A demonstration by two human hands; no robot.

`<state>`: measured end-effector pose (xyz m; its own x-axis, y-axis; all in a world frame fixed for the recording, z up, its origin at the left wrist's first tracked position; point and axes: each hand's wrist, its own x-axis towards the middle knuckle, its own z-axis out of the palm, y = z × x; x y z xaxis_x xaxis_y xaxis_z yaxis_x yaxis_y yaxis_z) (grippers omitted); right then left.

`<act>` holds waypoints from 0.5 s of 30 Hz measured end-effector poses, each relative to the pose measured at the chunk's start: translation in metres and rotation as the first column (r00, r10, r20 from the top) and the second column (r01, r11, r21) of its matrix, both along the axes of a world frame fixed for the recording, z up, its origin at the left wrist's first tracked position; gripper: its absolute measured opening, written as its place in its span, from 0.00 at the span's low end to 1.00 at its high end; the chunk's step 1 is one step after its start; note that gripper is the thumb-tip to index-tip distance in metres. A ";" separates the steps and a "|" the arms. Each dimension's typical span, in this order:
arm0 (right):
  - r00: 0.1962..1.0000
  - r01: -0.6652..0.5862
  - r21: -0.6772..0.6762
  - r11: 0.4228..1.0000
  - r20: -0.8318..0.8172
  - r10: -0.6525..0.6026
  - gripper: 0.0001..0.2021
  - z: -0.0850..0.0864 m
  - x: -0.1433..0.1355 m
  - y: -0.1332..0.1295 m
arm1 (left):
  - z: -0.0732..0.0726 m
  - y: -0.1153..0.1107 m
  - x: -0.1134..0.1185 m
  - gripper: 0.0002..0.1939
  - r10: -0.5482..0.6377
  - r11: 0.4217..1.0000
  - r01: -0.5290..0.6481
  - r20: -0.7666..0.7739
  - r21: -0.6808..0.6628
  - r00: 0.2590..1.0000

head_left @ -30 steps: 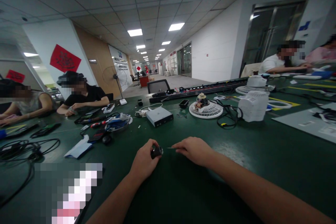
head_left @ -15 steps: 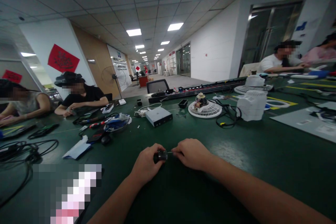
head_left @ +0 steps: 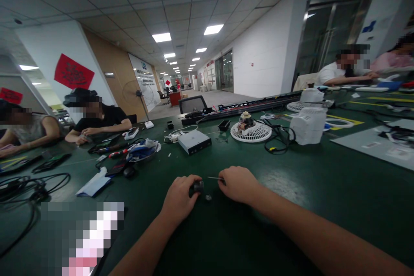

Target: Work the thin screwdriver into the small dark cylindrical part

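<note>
My left hand is closed around a small dark cylindrical part, its end facing right. Just below and right of that part, a small round piece with a shiny look is on or just above the green table; I cannot tell which. My right hand grips a thin metal rod, which looks like a screwdriver shaft or a pick; its handle is hidden in the fist. The rod's tip points left toward the cylindrical part, apart from it.
Beyond my hands sit a silver disc drive, a small black box and a white fan grille with a motor. A white housing stands right. Left are a blue cloth, a mouse and cables. Other people sit around.
The small round piece now shows apart from the cylindrical part, below it. My right hand has drawn the rod slightly up and away. The view has shifted a little.
</note>
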<state>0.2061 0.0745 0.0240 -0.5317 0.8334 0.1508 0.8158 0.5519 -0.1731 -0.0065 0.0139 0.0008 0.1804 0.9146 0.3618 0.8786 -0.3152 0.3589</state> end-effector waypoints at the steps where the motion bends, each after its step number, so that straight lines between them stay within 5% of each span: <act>1: 0.999 0.031 -0.015 0.999 -0.040 -0.031 0.13 0.000 0.001 0.001 | 0.000 0.001 -0.001 0.17 0.020 1.000 -0.020 -0.005 0.010 1.000; 7: 0.908 -0.298 -0.199 0.934 -0.360 0.213 0.17 -0.006 -0.008 -0.004 | -0.004 0.006 -0.007 0.17 0.151 0.988 -0.150 0.035 -0.021 0.988; 11: 0.925 -0.316 -0.258 0.913 -0.299 0.236 0.10 -0.010 -0.018 -0.011 | -0.008 0.010 -0.010 0.18 0.151 0.988 -0.146 0.104 -0.058 0.983; 15: 0.894 -0.251 -0.246 0.936 -0.430 0.126 0.08 -0.009 -0.013 -0.003 | -0.005 0.009 -0.007 0.21 0.095 0.995 -0.086 0.196 -0.051 0.976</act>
